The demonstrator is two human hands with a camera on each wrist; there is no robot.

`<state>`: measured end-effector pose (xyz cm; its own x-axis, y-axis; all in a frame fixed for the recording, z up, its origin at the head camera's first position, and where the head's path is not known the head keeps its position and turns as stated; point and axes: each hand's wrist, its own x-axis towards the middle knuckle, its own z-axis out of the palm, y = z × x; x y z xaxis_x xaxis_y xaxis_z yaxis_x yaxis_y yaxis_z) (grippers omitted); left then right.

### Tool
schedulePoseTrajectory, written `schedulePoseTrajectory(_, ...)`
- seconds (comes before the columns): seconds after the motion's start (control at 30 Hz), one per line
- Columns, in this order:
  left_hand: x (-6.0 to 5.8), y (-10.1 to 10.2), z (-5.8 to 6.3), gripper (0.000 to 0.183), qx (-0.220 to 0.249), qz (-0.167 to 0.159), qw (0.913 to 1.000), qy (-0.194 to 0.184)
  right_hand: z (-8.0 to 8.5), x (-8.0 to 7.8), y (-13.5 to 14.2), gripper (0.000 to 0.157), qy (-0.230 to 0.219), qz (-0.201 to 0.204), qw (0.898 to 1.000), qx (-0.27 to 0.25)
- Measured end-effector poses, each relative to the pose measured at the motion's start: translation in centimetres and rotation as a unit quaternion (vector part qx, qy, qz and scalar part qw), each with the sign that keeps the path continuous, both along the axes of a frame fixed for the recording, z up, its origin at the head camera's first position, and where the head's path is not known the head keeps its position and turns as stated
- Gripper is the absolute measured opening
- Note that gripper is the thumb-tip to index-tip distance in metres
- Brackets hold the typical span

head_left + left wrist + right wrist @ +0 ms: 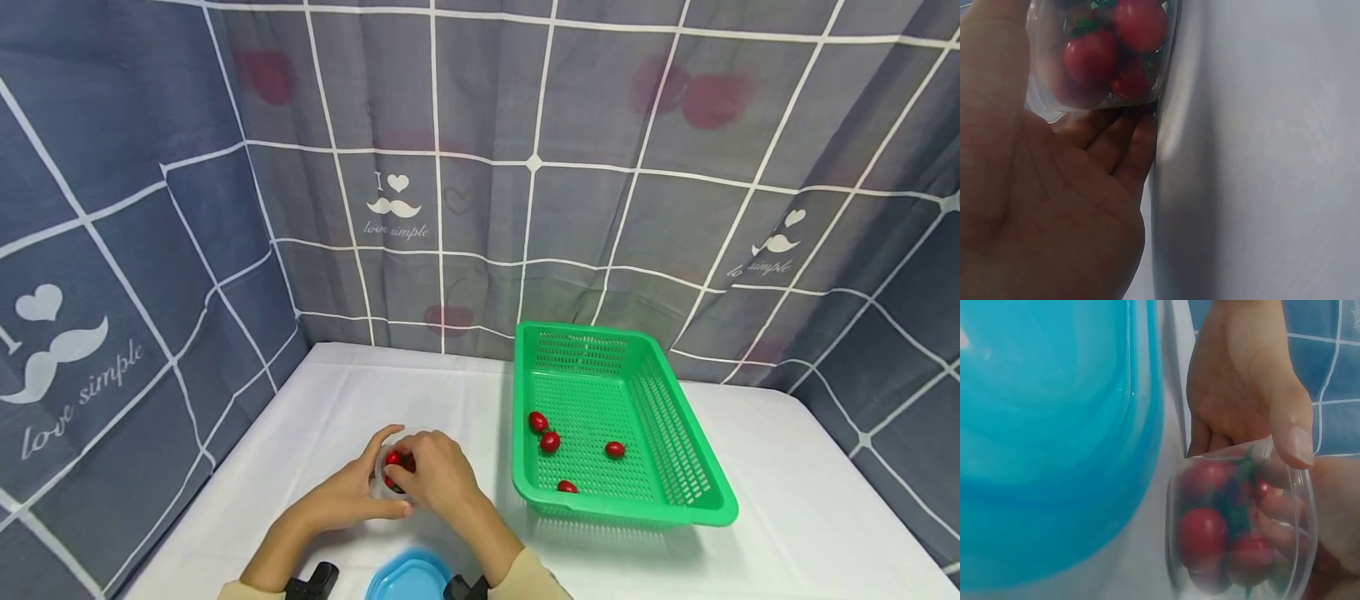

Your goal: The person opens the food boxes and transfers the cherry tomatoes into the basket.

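My left hand [348, 496] holds a clear plastic tub [1175, 534] by its side, with the thumb at the rim and fingers around the wall. Red cherry tomatoes [1091, 56] with green stems fill much of the tub. From the other side, my right hand [442, 475] reaches into the tub's mouth, its thumb and fingers bent down among the tomatoes. Through the clear wall, right fingers [1275, 519] show close beside a tomato [1262, 489]; I cannot tell whether they pinch it.
A green perforated basket [693, 479] stands to the right, with several cherry tomatoes [550, 442] scattered on its bottom. Nearer to the body, between the forearms, is a blue plastic dish [408, 579]. A white cloth [787, 500] covers the table, with grey checked curtains [480, 208] around it.
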<state>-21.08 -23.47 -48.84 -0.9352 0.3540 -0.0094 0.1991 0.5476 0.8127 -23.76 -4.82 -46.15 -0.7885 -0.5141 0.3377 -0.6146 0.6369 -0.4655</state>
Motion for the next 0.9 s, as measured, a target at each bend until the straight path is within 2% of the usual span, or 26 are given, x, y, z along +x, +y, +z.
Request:
schedulePoseTrajectory(0.2, -0.2, -0.1, 0.2, 0.110, -0.008, 0.010, 0.9999, 0.005, 0.2, -0.1, -0.2, 0.008, 0.011, -0.011, 1.000, -0.002)
schedulePoseTrajectory(0.37, -0.1, -0.1, 0.1, 0.109, -0.014, 0.018, 0.9997, 0.002, 0.1, -0.2, -0.1, 0.006, 0.003, -0.003, 1.000, -0.012)
schedulePoseTrajectory(0.6, 0.0, -0.3, -0.2, 0.108, -0.015, 0.004, 0.9998, 0.009, 0.0, -0.1, 0.1, 0.008, -0.023, 0.008, 0.999, -0.036)
schedulePoseTrajectory(0.9, 0.0, -0.5, -0.1, 0.106, -0.013, -0.007, 0.9998, 0.016, 1.0, 0.0, 0.5, 0.012, -0.002, 0.001, 0.999, -0.042)
